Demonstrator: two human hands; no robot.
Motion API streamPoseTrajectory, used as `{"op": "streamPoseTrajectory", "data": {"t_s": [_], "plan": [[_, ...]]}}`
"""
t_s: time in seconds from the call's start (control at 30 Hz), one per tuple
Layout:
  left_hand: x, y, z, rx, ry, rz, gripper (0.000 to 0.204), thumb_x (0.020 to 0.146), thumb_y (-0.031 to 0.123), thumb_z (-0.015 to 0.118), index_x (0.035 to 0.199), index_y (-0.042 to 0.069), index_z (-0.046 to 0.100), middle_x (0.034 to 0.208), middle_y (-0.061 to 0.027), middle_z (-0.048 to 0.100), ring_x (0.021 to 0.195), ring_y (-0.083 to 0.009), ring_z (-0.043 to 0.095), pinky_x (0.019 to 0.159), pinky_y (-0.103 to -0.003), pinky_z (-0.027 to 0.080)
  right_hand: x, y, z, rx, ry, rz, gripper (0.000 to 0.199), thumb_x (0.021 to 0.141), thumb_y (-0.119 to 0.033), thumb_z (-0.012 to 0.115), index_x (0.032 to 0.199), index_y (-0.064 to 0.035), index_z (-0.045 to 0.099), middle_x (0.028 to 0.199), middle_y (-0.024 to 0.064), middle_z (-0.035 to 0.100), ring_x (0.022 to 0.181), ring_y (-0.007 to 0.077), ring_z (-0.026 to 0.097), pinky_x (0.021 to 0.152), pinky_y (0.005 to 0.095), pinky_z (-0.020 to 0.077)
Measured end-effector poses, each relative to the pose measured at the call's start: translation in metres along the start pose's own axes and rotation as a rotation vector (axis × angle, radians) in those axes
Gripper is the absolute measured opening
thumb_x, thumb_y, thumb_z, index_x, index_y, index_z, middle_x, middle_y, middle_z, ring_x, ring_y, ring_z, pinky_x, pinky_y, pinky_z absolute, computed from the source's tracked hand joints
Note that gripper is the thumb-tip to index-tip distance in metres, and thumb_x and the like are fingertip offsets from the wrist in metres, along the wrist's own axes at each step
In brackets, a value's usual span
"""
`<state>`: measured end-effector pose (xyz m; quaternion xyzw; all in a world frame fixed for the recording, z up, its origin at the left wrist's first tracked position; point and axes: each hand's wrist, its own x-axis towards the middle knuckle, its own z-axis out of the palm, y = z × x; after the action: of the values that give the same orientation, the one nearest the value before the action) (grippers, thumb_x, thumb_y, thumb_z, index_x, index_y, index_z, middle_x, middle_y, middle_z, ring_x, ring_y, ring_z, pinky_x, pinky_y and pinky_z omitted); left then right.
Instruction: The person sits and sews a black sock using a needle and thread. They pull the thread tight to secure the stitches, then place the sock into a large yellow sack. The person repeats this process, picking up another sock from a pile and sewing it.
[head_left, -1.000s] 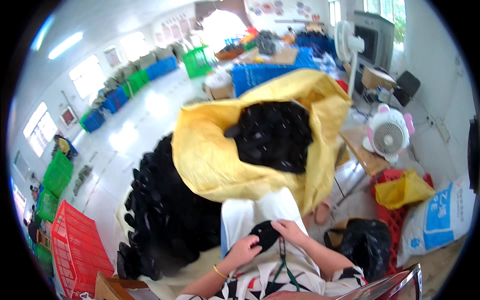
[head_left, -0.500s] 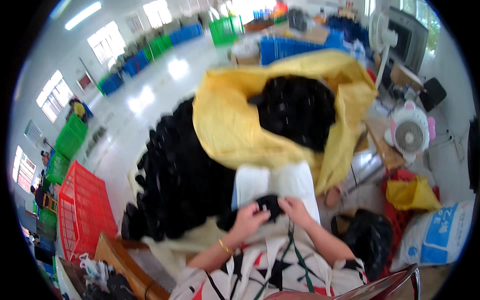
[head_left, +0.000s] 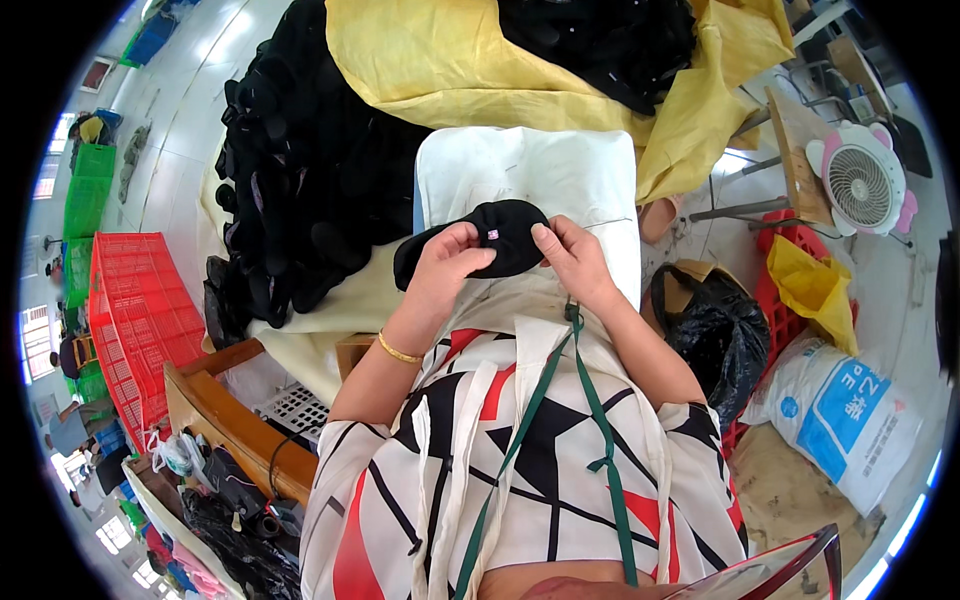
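Observation:
A black cloth cap (head_left: 512, 225) with a small pale pink label on it is held between my hands over my lap. My left hand (head_left: 452, 262) is closed on its left part, thumb and fingers on the cloth next to the label. At the right edge, my right hand (head_left: 578, 262) pinches the cap between thumb and fingers. Beneath it, a white cloth-covered pad (head_left: 530, 160) lies across my lap. To the left, a large heap of black cloth pieces (head_left: 300, 190) rises beside the pad.
Ahead stands a yellow sack (head_left: 430, 60) holding more black pieces. A red crate (head_left: 145, 320) and wooden chair (head_left: 240, 425) are at left. At right are a black plastic bag (head_left: 715, 335), a white-blue sack (head_left: 845, 410) and a small fan (head_left: 862, 185).
My view has tilted down, so the lap and hands appear higher and larger. The cap stays in both hands, its label now plainly facing up.

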<state>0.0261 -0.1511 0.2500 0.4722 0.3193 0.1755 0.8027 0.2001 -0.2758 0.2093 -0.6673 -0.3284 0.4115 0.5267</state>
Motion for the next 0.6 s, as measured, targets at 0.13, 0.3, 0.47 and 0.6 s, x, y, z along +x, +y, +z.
{"op": "streamPoseTrajectory", "data": {"t_s": [0.13, 0.3, 0.47, 0.6], "plan": [[0.014, -0.009, -0.004, -0.043, 0.102, -0.05, 0.016, 0.088, 0.009, 0.069, 0.075, 0.009, 0.059, 0.074, 0.0082, 0.053, 0.073, -0.0021, 0.046, 0.07, -0.02, 0.037, 0.005, 0.005, 0.003, -0.054, -0.004, 0.008, 0.041, 0.097, -0.038, 0.063, 0.09, 0.0027, 0.061, 0.066, 0.0046, 0.055, 0.062, 0.0106, 0.047, 0.057, 0.0286, 0.0421], [0.029, -0.042, -0.025, 0.078, 0.169, 0.007, 0.025, 0.089, 0.013, 0.07, 0.069, 0.007, 0.056, 0.066, 0.0077, 0.049, 0.063, -0.0035, 0.041, 0.057, -0.023, 0.035, 0.014, 0.001, 0.007, -0.167, -0.057, 0.01, 0.04, 0.095, -0.036, 0.065, 0.093, 0.0034, 0.062, 0.067, 0.0069, 0.055, 0.063, 0.0123, 0.048, 0.057, 0.0307, 0.0431], [0.029, -0.042, -0.018, 0.606, 0.153, 0.248, 0.032, 0.087, 0.018, 0.071, 0.071, 0.0, 0.051, 0.06, -0.0089, 0.044, 0.056, -0.0151, 0.04, 0.052, -0.032, 0.037, 0.024, -0.004, 0.011, -0.082, -0.162, 0.212, 0.041, 0.096, -0.034, 0.064, 0.112, 0.0041, 0.064, 0.092, 0.0039, 0.066, 0.084, 0.0097, 0.057, 0.076, 0.0275, 0.0496], [0.034, -0.041, -0.022, 0.635, 0.117, 0.231, 0.032, 0.09, 0.014, 0.068, 0.071, 0.0, 0.047, 0.063, -0.0034, 0.04, 0.06, -0.0126, 0.035, 0.053, -0.03, 0.034, 0.033, 0.017, 0.006, 0.009, -0.245, 0.346, 0.044, 0.096, -0.038, 0.064, 0.113, 0.0025, 0.066, 0.09, 0.0032, 0.068, 0.078, 0.0099, 0.059, 0.07, 0.0265, 0.0495]]}}
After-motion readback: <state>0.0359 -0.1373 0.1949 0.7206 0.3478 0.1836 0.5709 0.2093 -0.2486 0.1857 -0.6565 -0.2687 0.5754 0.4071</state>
